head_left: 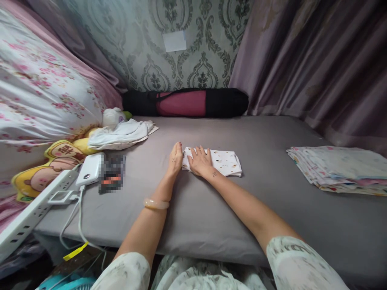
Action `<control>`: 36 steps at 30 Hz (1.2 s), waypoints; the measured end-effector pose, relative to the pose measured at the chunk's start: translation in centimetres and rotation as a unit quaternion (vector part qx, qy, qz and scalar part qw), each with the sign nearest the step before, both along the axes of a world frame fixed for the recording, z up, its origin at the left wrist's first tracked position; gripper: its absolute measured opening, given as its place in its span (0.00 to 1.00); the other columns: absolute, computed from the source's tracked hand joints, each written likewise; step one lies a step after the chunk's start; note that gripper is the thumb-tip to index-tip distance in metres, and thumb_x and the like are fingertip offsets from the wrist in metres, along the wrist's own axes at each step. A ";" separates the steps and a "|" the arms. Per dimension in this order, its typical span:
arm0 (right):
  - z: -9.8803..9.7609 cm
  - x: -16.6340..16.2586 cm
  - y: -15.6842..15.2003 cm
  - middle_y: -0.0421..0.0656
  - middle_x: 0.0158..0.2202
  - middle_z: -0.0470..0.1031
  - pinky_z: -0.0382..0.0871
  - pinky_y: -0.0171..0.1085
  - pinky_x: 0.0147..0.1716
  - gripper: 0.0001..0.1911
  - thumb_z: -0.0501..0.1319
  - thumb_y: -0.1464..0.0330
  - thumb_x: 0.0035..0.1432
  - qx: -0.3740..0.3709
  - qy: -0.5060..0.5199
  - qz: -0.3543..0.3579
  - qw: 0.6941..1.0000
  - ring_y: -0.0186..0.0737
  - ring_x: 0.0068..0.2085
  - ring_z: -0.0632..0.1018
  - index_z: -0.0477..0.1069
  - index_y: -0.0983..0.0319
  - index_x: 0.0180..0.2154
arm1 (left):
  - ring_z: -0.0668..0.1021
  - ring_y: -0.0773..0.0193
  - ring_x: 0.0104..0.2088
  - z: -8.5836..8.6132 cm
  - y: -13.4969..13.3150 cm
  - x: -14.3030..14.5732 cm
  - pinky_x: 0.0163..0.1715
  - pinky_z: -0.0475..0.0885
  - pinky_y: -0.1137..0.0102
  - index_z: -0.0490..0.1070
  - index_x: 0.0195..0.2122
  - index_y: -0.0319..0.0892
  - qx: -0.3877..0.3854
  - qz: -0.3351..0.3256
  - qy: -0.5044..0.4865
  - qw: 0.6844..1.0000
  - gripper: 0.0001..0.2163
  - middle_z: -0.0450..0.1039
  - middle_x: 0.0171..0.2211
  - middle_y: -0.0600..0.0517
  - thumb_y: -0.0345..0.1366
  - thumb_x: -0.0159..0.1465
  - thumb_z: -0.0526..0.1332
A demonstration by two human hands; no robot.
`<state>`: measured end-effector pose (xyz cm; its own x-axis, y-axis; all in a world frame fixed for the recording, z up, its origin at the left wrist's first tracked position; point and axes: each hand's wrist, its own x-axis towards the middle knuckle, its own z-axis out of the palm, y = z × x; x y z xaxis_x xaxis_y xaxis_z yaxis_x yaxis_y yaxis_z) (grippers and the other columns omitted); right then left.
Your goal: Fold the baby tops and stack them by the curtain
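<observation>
A small white cloth with tiny coloured prints lies folded on the grey mattress in the middle. My right hand rests flat on its left part, fingers spread and pressing down. My left hand stands on its edge against the cloth's left end, fingers straight and together, a pale bangle on the wrist. Neither hand grips anything.
A stack of folded printed cloths sits at the right. At the left lie a white power bank with cables, a power strip, soft toys and crumpled white fabric. A black and pink roll lies by the wall.
</observation>
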<state>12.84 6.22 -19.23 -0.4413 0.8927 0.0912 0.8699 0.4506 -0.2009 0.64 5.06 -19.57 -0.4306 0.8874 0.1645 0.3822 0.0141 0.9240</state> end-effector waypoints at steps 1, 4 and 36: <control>0.1 -0.1 0.0 0.53 0.67 0.57 0.39 0.57 0.64 0.30 0.42 0.60 0.69 -0.003 -0.001 -0.001 1.000 0.53 0.68 0.53 0.56 0.66 0.66 | 0.70 0.59 0.60 -0.1 0.1 -0.2 0.62 0.60 0.62 0.66 0.57 0.37 0.002 0.005 -0.007 1.000 0.24 0.69 0.58 0.40 0.44 0.71 0.40; 0.7 -0.6 -0.1 0.54 0.68 0.53 0.36 0.57 0.65 0.30 0.42 0.61 0.69 -0.005 0.004 0.005 1.000 0.53 0.69 0.50 0.56 0.68 0.65 | 0.71 0.59 0.59 -0.4 0.3 -0.5 0.62 0.61 0.61 0.67 0.56 0.38 0.010 0.020 -0.023 0.999 0.24 0.70 0.56 0.40 0.45 0.71 0.39; 0.5 5.6 -0.2 0.51 0.70 0.50 0.37 0.56 0.65 0.29 0.40 0.63 0.69 -0.003 0.003 -0.002 1.000 0.51 0.69 0.49 0.51 0.64 0.67 | 0.62 0.53 0.65 -0.1 -2.2 3.6 0.66 0.40 0.46 0.66 0.58 0.42 -0.025 -0.155 0.434 0.887 0.20 0.66 0.61 0.42 0.37 0.71 0.42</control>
<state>18.44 6.06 -18.71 -0.4380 0.8946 0.0883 0.8700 0.4466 -0.2092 4.27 2.91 -19.62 0.1057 0.9565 0.2717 0.9419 -0.1839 0.2810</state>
